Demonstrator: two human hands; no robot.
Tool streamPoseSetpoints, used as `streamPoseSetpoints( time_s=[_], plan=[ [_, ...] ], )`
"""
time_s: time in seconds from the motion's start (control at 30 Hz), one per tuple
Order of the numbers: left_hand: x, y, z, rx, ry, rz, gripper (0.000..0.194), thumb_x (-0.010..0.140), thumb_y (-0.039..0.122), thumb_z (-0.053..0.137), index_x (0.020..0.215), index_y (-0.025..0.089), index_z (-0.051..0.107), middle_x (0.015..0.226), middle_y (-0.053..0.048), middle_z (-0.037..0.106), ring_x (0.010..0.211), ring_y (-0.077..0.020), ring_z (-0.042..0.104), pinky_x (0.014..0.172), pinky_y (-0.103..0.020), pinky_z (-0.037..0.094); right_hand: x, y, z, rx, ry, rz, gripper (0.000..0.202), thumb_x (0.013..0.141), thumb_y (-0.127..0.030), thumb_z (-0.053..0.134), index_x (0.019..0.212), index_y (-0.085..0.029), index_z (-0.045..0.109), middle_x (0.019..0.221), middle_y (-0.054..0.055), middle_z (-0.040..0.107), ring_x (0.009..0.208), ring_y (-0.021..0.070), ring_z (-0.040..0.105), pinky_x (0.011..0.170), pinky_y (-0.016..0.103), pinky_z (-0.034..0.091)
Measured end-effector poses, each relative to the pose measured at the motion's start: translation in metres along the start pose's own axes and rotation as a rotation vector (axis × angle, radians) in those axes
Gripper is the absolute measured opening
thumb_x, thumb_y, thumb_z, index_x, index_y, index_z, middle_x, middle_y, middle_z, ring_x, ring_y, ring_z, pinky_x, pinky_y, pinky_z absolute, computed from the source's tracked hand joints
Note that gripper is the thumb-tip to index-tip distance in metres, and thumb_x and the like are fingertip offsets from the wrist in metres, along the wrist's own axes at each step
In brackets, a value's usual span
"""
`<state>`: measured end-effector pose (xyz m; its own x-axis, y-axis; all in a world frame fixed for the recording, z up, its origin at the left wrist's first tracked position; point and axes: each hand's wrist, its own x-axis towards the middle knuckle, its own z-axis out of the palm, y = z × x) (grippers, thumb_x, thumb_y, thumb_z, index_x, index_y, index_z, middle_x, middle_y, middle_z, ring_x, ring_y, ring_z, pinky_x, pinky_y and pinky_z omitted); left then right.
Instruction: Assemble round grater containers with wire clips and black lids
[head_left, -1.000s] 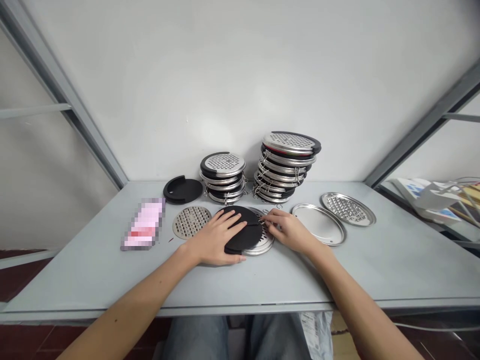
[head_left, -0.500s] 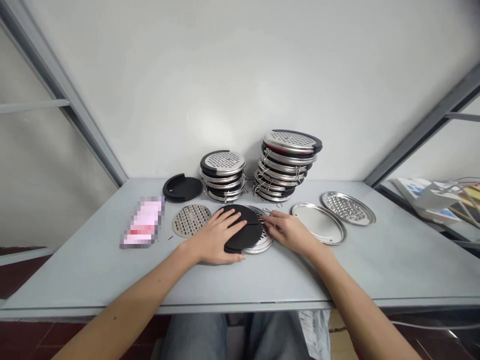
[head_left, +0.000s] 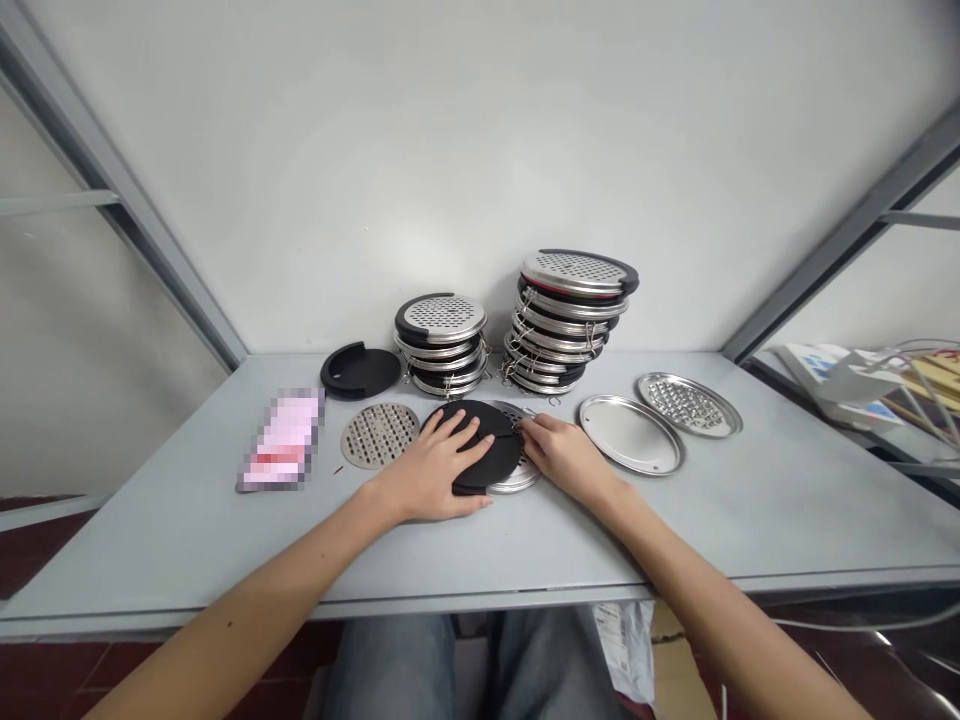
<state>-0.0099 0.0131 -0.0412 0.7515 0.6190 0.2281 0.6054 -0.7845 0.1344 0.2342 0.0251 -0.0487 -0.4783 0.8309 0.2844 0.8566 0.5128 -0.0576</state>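
Observation:
Flat and with fingers spread, my left hand presses on a black round cover, its thumb along the near edge. Under the cover's right side shows a round metal grater plate with a silver rim. My right hand is closed in a pinch at the right edge of the cover, over the grater plate. A thin metal wire ring is between its fingertips, now mostly hidden by them. A loose perforated grater disc lies left of the cover. Another black cover with a raised rim lies farther back.
Two stacks of graters, a shorter one and a taller leaning one, stand against the wall with wire rings hanging off. To the right lie a silver tray and a grater plate. A pixelated pink item lies left.
My right hand has turned slightly, and its fingers now cover the wire ring that showed before. My left hand stays on the black cover. The whole view has shifted slightly.

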Motion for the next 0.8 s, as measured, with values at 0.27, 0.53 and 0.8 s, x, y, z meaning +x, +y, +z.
streamPoseSetpoints(
  time_s=[0.27, 0.53, 0.8],
  plan=[
    [0.004, 0.007, 0.007, 0.040, 0.009, -0.015, 0.072, 0.087, 0.060, 0.050, 0.140, 0.013, 0.043, 0.147, -0.023, 0.038, 0.139, -0.0401, 0.031, 0.111, -0.061, 0.024, 0.001, 0.002, 0.005, 0.002, 0.004, 0.047, 0.024, 0.094, -0.021, 0.039, 0.088, -0.016, 0.062, 0.076, 0.006, 0.061, 0.061, 0.0155, 0.057, 0.059, 0.027, 0.041],
    [-0.001, 0.009, 0.000, -0.059, 0.124, -0.001, 0.062, 0.091, 0.050, 0.050, 0.143, 0.017, 0.039, 0.155, -0.017, 0.026, 0.139, -0.0345, 0.033, 0.111, -0.059, 0.029, 0.002, 0.008, -0.002, 0.431, 0.165, 0.051, 0.030, 0.096, -0.026, 0.039, 0.111, -0.017, 0.064, 0.093, 0.009, 0.067, 0.083, 0.0198, 0.063, 0.078, 0.032, 0.050],
    [-0.001, 0.004, 0.001, -0.031, 0.146, 0.059, 0.067, 0.086, 0.061, 0.053, 0.137, 0.018, 0.048, 0.143, -0.015, 0.048, 0.133, -0.0329, 0.044, 0.110, -0.055, 0.033, -0.001, 0.014, -0.016, 0.474, 0.003, 0.051, 0.031, 0.093, -0.022, 0.041, 0.108, -0.018, 0.068, 0.093, 0.008, 0.071, 0.080, 0.0195, 0.064, 0.076, 0.031, 0.048]
  ],
)
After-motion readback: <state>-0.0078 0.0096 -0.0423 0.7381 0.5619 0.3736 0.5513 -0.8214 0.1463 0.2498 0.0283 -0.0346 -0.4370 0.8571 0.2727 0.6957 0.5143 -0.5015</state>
